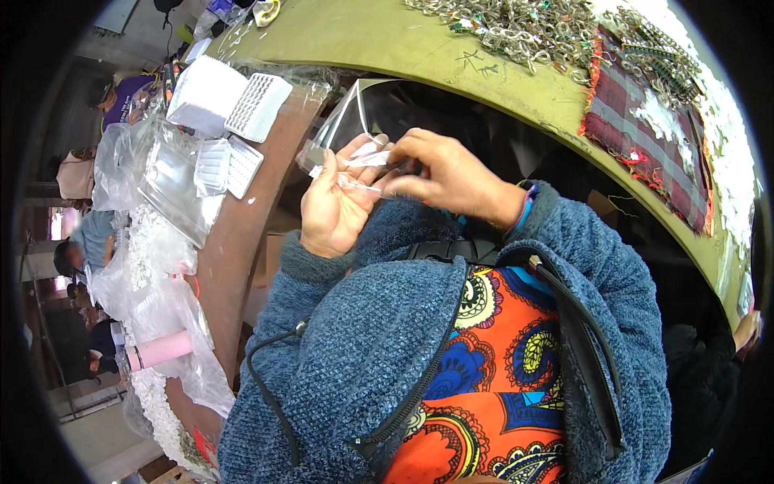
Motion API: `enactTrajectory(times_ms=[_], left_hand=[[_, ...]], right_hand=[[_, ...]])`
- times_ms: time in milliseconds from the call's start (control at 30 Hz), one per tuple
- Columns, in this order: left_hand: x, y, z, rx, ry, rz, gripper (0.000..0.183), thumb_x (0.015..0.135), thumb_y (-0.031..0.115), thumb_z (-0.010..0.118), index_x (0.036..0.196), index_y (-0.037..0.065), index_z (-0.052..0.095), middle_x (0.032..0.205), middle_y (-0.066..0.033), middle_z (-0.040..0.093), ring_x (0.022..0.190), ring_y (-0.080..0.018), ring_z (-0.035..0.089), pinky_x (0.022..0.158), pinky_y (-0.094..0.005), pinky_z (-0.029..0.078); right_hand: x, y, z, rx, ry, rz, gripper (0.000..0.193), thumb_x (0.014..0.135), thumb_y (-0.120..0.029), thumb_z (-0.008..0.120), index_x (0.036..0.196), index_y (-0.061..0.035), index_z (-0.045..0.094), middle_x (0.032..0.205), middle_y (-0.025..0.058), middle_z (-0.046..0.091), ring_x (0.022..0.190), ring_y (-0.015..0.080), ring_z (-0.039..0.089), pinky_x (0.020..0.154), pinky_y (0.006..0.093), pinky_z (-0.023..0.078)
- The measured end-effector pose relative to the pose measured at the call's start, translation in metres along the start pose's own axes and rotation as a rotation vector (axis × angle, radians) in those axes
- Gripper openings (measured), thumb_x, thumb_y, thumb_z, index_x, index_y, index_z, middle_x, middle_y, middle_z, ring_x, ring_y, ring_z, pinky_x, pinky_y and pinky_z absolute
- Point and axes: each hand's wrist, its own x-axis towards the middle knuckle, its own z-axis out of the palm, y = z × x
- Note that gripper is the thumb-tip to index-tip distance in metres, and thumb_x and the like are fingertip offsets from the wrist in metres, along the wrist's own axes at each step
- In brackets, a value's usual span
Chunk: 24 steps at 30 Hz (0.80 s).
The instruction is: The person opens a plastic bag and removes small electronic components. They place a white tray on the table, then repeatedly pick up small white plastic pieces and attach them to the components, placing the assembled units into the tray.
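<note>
Blue jacket point(379, 315) — beyond it, left hand point(334, 216) palm-up, spread beneath small white pieces point(371, 158) — right hand point(443, 173) curled beside, grip unclear.

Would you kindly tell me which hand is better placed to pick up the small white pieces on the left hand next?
Probably the right hand: it bends in close beside the small white pieces, while the left hand lies palm up beneath them, supporting them.

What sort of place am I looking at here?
Probably a small-parts workshop: heaped chain-like pieces on the yellow-green table, white trays beside clear plastic, and other people nearby.
</note>
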Motion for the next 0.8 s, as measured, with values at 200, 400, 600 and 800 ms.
enactTrajectory(times_ms=[200, 400, 600, 800], left_hand=[[0.005, -0.009, 0.006, -0.055, 0.086, -0.024, 0.062, 0.109, 0.045, 0.021, 0.146, -0.003, 0.034, 0.148, -0.022, 0.044, 0.132, -0.0318, 0.049, 0.109, -0.0482, 0.042], [0.006, -0.009, -0.002, -0.053, 0.126, -0.062, 0.063, 0.109, 0.045, 0.022, 0.148, -0.004, 0.032, 0.148, -0.022, 0.043, 0.132, -0.0321, 0.049, 0.11, -0.046, 0.041], [0.007, -0.016, -0.003, -0.021, -0.11, -0.079, 0.059, 0.11, 0.04, 0.024, 0.145, -0.005, 0.039, 0.144, -0.0181, 0.05, 0.129, -0.0273, 0.051, 0.109, -0.045, 0.041], [0.004, -0.022, 0.002, 0.04, -0.056, 0.022, 0.061, 0.11, 0.041, 0.026, 0.147, -0.007, 0.034, 0.147, -0.0185, 0.047, 0.132, -0.0281, 0.049, 0.113, -0.0467, 0.037]], right_hand=[[-0.004, 0.004, 0.025, -0.286, 0.012, -0.176, 0.036, 0.076, -0.018, 0.078, 0.108, -0.006, 0.064, 0.111, 0.0138, 0.061, 0.101, 0.0325, 0.063, 0.081, 0.0405, 0.057], [-0.004, 0.009, 0.015, -0.012, 0.002, -0.1, 0.02, 0.083, -0.014, 0.072, 0.099, -0.0029, 0.068, 0.104, 0.0141, 0.067, 0.091, 0.0326, 0.067, 0.077, 0.0395, 0.057], [0.007, 0.005, 0.024, 0.056, 0.181, 0.068, 0.015, 0.085, -0.013, 0.073, 0.093, -0.002, 0.066, 0.093, 0.0132, 0.066, 0.083, 0.0334, 0.069, 0.072, 0.0389, 0.057], [0.013, 0.021, 0.031, -0.091, 0.189, -0.079, 0.015, 0.083, -0.009, 0.071, 0.094, -0.0017, 0.064, 0.087, 0.0138, 0.062, 0.078, 0.0335, 0.067, 0.068, 0.0395, 0.055]])
